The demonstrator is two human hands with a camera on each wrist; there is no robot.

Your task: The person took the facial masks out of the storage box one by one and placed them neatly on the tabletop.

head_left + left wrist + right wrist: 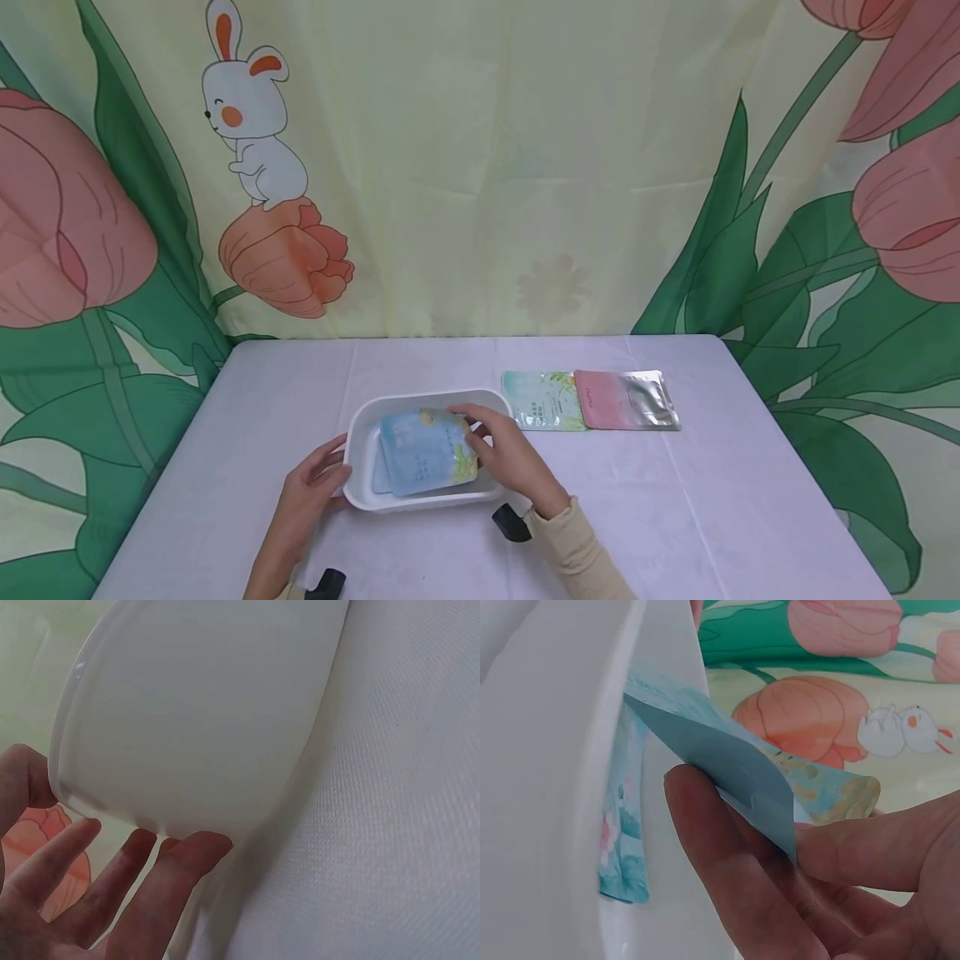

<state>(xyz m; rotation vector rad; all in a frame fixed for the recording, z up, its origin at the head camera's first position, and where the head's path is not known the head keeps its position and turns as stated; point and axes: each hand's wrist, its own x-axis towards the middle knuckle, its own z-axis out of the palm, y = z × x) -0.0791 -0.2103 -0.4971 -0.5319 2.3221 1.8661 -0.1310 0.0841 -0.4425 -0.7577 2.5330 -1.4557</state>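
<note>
A white plastic tray (358, 500) sits on the table, with my left hand (306, 492) at its left end. In the left wrist view the fingers touch the tray's outer wall (202, 727) and one digit bends over the rim. My right hand (506, 450) reaches over the tray's right side and pinches a blue face mask packet (423, 454) by its right edge. The right wrist view shows this packet (727, 761) tilted up, its plain underside between thumb and fingers. Beneath it lies another light blue packet (381, 475), mostly hidden, with a pink flower print.
Behind the tray's right corner lie a green face mask packet (542, 402) and a pink and silver one (626, 400), the pink one overlapping the green. A white cloth covers the table (712, 500). A printed curtain (465, 167) hangs behind.
</note>
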